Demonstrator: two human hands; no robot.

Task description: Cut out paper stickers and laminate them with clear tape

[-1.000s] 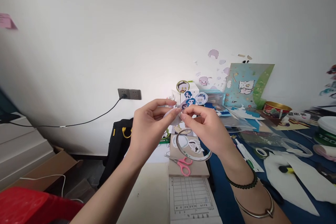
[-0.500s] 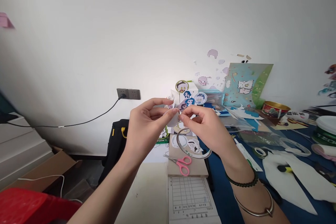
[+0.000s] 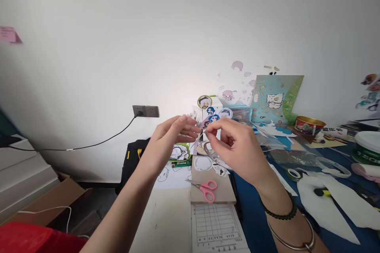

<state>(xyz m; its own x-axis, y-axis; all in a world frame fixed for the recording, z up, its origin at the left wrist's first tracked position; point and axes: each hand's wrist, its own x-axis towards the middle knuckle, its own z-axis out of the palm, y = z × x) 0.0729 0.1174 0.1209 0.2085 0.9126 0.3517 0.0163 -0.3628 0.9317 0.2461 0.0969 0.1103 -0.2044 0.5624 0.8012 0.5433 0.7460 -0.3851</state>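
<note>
My left hand (image 3: 169, 136) is raised over the desk with its fingers stretched out and thumb lifted, nothing clearly gripped. Close to its fingertips, my right hand (image 3: 234, 142) is closed, thumb and forefinger pinched on a small thin whitish piece seen almost edge-on. From the same hand hangs a narrow ring, apparently a thin roll of tape (image 3: 208, 149), partly hidden by the fingers. Below lie pink-handled scissors (image 3: 208, 189) on a grey-brown board (image 3: 213, 197), beside cut-out paper stickers (image 3: 203, 163).
A box covered with character stickers (image 3: 211, 111) stands behind my hands. On the right are a red and gold bowl (image 3: 308, 125), white paper sheets (image 3: 314, 189) and a small tape roll (image 3: 293, 174). A printed form (image 3: 218, 225) lies in front; a black bag (image 3: 135, 158) is left.
My left fingers have straightened and let go of the whitish round piece they pinched. The ring under my right hand has swung up and turned more edge-on. The view has tilted slightly.
</note>
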